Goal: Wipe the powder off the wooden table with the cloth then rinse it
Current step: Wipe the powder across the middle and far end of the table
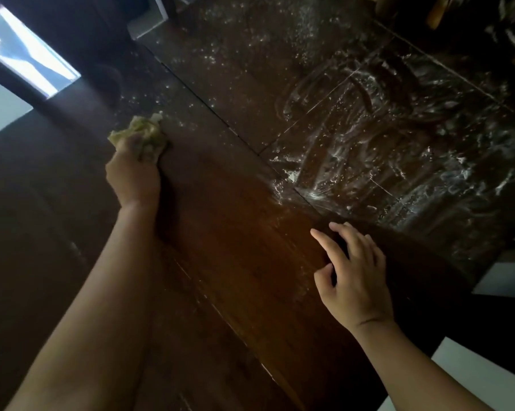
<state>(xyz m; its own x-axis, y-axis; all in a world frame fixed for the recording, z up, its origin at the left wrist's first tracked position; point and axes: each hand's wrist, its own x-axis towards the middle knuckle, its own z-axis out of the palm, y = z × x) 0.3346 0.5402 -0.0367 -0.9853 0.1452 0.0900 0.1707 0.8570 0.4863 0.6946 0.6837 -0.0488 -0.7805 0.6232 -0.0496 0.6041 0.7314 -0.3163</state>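
Note:
My left hand grips a crumpled yellow-green cloth and holds it down on the dark wooden table, near the table's left side. White powder lies smeared in streaks over the table's right half, and loose specks are scattered toward the far end. My right hand rests on the table near its right edge with the fingers spread and holding nothing. The strip of wood between my two hands looks bare and glossy.
A pale grey box-like object stands at the table's far end. Dim objects crowd the top right corner. A bright window or doorway shows at the upper left. White floor or surfaces appear past the table's right edge.

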